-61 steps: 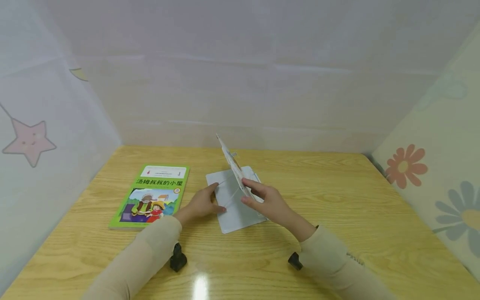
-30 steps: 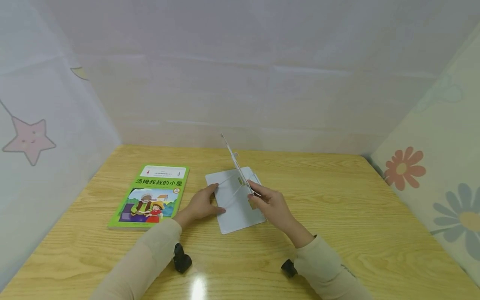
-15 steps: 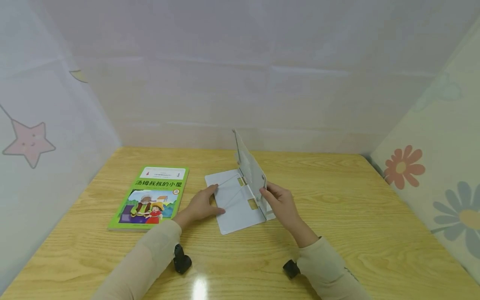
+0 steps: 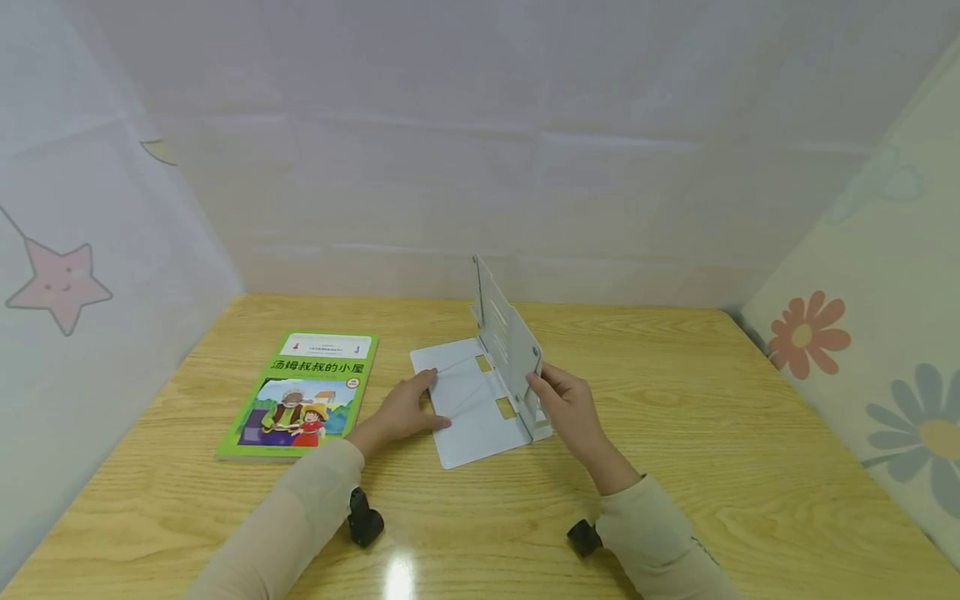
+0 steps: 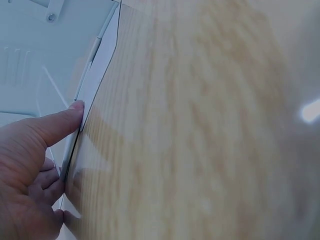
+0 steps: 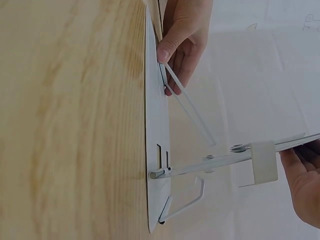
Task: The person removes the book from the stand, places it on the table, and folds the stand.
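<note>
A white metal book stand (image 4: 465, 437) lies with its base flat on the wooden table, its hinged back panel (image 4: 506, 333) raised steeply. My left hand (image 4: 403, 407) holds the base's left edge, thumb near me and fingers farther back. In the left wrist view the thumb (image 5: 62, 125) presses that edge. My right hand (image 4: 568, 408) pinches the near upper corner of the raised panel, thumb on its left face; the other fingers are mostly hidden behind it. The right wrist view shows a thin wire prop (image 6: 192, 107) rising at a slant from the base.
A green picture book (image 4: 300, 396) lies face up on the table (image 4: 675, 400), left of my left hand. Pale cloth walls (image 4: 480, 183) stand behind and along both sides. Black wrist cameras (image 4: 365, 518) hang below the sleeves.
The panel, leaning left over the base two seconds ago, has swung rightward with my right hand, uncovering the base's cut-outs. The right thumb now lies on its left face. My left hand stays put.
</note>
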`<state>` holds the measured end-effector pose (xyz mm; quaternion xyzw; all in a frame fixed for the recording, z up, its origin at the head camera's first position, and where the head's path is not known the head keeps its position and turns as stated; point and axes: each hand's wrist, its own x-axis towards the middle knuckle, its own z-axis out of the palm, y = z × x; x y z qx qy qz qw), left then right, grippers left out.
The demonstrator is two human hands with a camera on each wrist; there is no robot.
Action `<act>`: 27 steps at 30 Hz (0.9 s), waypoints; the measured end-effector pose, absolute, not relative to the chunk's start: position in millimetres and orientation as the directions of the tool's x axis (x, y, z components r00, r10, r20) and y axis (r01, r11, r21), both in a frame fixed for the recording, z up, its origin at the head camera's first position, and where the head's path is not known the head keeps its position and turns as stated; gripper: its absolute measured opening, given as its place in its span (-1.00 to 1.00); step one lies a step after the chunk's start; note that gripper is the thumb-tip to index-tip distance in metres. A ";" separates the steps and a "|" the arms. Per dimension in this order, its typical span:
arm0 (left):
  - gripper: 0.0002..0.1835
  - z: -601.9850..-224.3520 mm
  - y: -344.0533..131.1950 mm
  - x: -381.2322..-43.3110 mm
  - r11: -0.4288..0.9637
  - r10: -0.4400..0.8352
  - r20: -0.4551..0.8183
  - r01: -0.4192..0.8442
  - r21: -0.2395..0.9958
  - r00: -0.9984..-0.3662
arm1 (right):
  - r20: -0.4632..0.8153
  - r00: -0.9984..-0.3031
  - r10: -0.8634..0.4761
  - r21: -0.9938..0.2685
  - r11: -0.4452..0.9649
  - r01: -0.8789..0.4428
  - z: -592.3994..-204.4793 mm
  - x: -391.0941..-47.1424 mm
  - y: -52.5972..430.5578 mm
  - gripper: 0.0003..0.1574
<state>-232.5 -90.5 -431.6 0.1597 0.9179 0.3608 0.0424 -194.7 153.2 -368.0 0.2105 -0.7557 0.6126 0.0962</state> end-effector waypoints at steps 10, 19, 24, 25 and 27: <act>-0.10 -431.2 -91.0 -232.1 0.682 0.334 0.046 0.275 0.677 -0.942 | 0.383 -0.910 -0.159 -0.903 0.140 -0.405 -366.8 -195.1 153.2 -0.61; -0.10 -430.4 -90.9 -232.2 0.695 0.347 0.041 0.286 0.660 -0.937 | 0.370 -0.914 -0.166 -0.911 0.130 -0.393 -367.1 -194.9 155.1 -0.58; -0.11 -430.6 -91.3 -232.2 0.700 0.347 0.034 0.282 0.656 -0.937 | 0.380 -0.908 -0.176 -0.906 0.124 -0.404 -367.4 -195.3 155.3 -0.59; -0.11 -430.8 -91.4 -232.2 0.697 0.348 0.038 0.286 0.657 -0.937 | 0.382 -0.907 -0.177 -0.907 0.119 -0.405 -367.6 -195.5 155.0 -0.59; -0.11 -431.4 -91.9 -232.1 0.698 0.349 0.041 0.289 0.656 -0.936 | 0.384 -0.907 -0.174 -0.908 0.107 -0.405 -367.6 -195.5 154.0 -0.60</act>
